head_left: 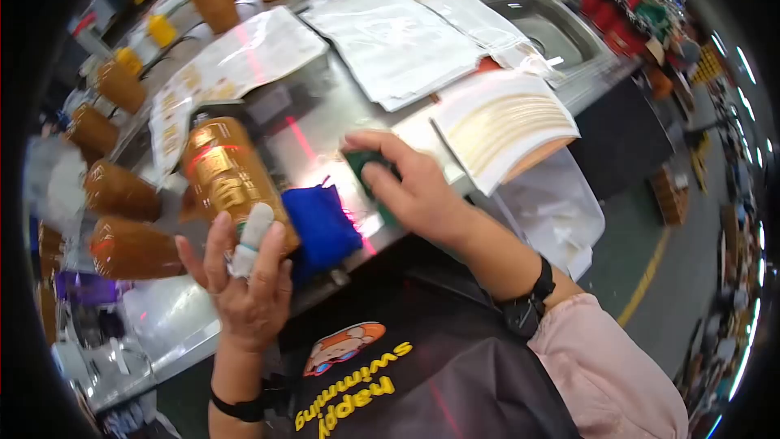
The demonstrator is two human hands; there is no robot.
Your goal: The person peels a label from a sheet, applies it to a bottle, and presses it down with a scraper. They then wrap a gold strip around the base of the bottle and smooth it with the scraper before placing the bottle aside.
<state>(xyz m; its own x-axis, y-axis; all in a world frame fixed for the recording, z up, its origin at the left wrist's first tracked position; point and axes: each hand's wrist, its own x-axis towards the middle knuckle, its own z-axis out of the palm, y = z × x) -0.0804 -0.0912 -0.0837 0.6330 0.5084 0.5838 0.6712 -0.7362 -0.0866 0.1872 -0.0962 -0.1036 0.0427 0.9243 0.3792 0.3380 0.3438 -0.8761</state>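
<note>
A glossy brown vase-shaped vessel (236, 175) with gold characters lies on its side in a dark holder on the metal table. At its near end, the spread fingers of my left hand (249, 280) rest against it, one finger wrapped in white tape. My right hand (414, 191) is closed around a dark green flat piece (363, 169), slightly blurred; whether it is a pad or a scraper I cannot make out. Between my hands a folded blue cloth (323, 226) sits at the table's edge, touching the vessel's near end.
Several brown vessels (122, 189) stand along the left and back. White decal sheets (394, 36) cover the table behind, and a stack of printed sheets (512, 126) sits right of my right hand. A metal sink (544, 28) lies back right, a white plastic bin (561, 203) below.
</note>
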